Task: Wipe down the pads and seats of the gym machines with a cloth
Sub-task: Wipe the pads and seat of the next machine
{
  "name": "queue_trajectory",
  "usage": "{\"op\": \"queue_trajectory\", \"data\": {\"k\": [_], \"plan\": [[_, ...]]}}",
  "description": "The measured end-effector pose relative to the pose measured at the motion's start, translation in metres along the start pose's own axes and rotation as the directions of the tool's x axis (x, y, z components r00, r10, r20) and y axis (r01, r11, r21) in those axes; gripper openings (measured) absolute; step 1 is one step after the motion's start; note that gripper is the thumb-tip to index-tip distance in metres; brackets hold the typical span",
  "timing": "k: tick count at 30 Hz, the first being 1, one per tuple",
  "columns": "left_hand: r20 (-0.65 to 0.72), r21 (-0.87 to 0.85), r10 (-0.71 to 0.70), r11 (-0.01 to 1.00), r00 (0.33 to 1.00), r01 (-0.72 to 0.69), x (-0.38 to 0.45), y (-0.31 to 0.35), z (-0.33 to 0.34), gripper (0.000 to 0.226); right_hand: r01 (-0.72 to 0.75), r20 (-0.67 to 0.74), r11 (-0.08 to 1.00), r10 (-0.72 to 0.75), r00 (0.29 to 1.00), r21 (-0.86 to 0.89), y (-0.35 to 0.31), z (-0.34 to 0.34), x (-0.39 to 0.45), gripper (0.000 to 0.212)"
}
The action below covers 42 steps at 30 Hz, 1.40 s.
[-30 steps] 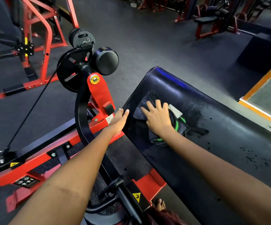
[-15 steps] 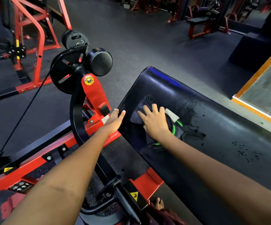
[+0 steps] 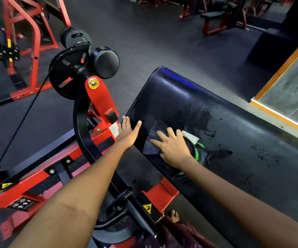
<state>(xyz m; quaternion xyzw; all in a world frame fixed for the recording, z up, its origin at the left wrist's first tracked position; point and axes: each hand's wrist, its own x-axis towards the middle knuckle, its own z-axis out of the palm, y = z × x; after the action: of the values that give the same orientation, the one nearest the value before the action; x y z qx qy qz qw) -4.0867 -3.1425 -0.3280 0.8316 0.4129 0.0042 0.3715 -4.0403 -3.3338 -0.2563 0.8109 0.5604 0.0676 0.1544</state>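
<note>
A long black padded bench pad [image 3: 234,133] runs from the centre to the lower right, with wet streaks and droplets on its top. A dark cloth [image 3: 153,140] with a white tag and green trim lies on the pad near its left end. My right hand [image 3: 173,147] presses flat on the cloth with fingers spread. My left hand [image 3: 127,133] rests with straight fingers against the pad's left side edge, thumb on top.
A red and black machine frame [image 3: 98,97] with a round black roller pad [image 3: 106,62] stands just left of the bench. Another red rack [image 3: 32,42] is at the far left, a red bench [image 3: 214,17] at the back. An orange-edged mirror or wall [image 3: 287,90] is right.
My right hand has dragged the cloth a little toward me along the pad. The left hand has stayed on the pad's edge. The view has shifted slightly.
</note>
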Motion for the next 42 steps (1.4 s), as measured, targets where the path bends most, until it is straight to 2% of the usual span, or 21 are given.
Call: {"op": "queue_trajectory", "data": {"k": [2,5,9,11,14,16,18,20,22,24,26,28,30,31,33,36,38,40,42], "plan": [[-0.003,-0.012,-0.022,1.0,1.0,0.022,-0.002,0.004,0.001,0.079,-0.02,0.014,1.0,0.02,1.0,-0.009,-0.021,0.007,0.002,0.059],[-0.001,-0.005,-0.005,1.0,1.0,0.005,0.0,0.0,-0.002,0.079,0.137,0.048,0.989,-0.135,0.99,-0.056,-0.033,0.028,-0.02,0.061],[0.012,0.037,0.032,0.999,0.999,-0.033,0.004,-0.008,-0.005,0.08,0.277,0.004,0.96,-0.277,0.961,-0.049,-0.006,0.026,-0.051,0.058],[0.008,0.053,0.04,0.998,0.999,-0.04,0.002,-0.008,-0.004,0.081,0.243,-0.055,0.969,-0.246,0.968,-0.055,0.015,0.022,-0.054,0.059],[-0.004,0.07,0.024,0.997,1.0,-0.024,-0.001,-0.003,-0.006,0.084,0.022,-0.118,0.998,-0.03,0.993,-0.065,0.032,0.006,-0.034,0.061],[-0.018,0.073,0.003,0.997,1.0,-0.001,-0.003,0.004,-0.007,0.086,-0.059,-0.117,0.995,0.05,0.992,-0.078,0.021,0.002,-0.023,0.06],[-0.024,0.052,-0.03,0.998,0.999,0.031,-0.004,0.01,-0.007,0.086,-0.021,-0.115,0.996,0.01,0.993,-0.09,0.0,0.011,-0.018,0.059],[-0.046,0.018,-0.06,0.998,0.997,0.061,-0.009,0.015,-0.003,0.084,0.119,-0.087,0.987,-0.129,0.988,-0.104,-0.012,0.027,-0.03,0.058],[-0.08,-0.006,-0.061,0.998,0.995,0.06,-0.02,0.021,0.005,0.083,0.232,-0.069,0.969,-0.239,0.969,-0.087,-0.006,0.033,-0.048,0.057],[-0.11,-0.019,-0.04,0.999,0.993,0.038,-0.031,0.023,0.016,0.082,0.276,-0.097,0.96,-0.279,0.955,-0.044,0.01,0.033,-0.065,0.06],[-0.132,-0.024,-0.026,0.999,0.991,0.023,-0.04,0.026,0.029,0.082,0.216,-0.186,0.976,-0.218,0.958,-0.034,0.034,0.026,-0.071,0.062],[-0.138,-0.046,-0.023,0.999,0.99,0.017,-0.051,0.033,0.042,0.082,0.072,-0.27,0.996,-0.083,0.959,-0.052,0.056,0.014,-0.062,0.061],[-0.141,-0.078,-0.027,0.997,0.99,0.016,-0.056,0.039,0.05,0.079,-0.091,-0.265,0.995,0.077,0.961,-0.041,0.06,0.0,-0.048,0.058],[-0.134,-0.09,-0.038,0.996,0.99,0.026,-0.056,0.042,0.05,0.077,-0.122,-0.243,0.992,0.109,0.964,-0.042,0.055,-0.002,-0.043,0.058],[-0.098,-0.075,-0.056,0.996,0.994,0.049,-0.054,0.042,0.047,0.077,-0.089,-0.222,0.994,0.074,0.972,-0.056,0.037,0.007,-0.042,0.06],[-0.042,-0.02,-0.075,0.997,0.996,0.074,-0.049,0.039,0.037,0.079,0.133,-0.213,0.989,-0.144,0.966,-0.067,0.025,0.029,-0.066,0.063],[-0.01,0.014,-0.078,0.997,0.997,0.078,-0.046,0.039,0.032,0.08,0.224,-0.225,0.973,-0.231,0.946,-0.058,0.035,0.03,-0.086,0.061],[0.023,0.051,-0.081,0.995,0.996,0.08,-0.044,0.039,0.027,0.082,0.211,-0.254,0.976,-0.216,0.943,-0.05,0.054,0.022,-0.095,0.057],[0.058,0.096,-0.09,0.992,0.994,0.085,-0.043,0.042,0.021,0.084,0.075,-0.291,0.995,-0.089,0.952,-0.061,0.076,0.012,-0.088,0.057]]}}
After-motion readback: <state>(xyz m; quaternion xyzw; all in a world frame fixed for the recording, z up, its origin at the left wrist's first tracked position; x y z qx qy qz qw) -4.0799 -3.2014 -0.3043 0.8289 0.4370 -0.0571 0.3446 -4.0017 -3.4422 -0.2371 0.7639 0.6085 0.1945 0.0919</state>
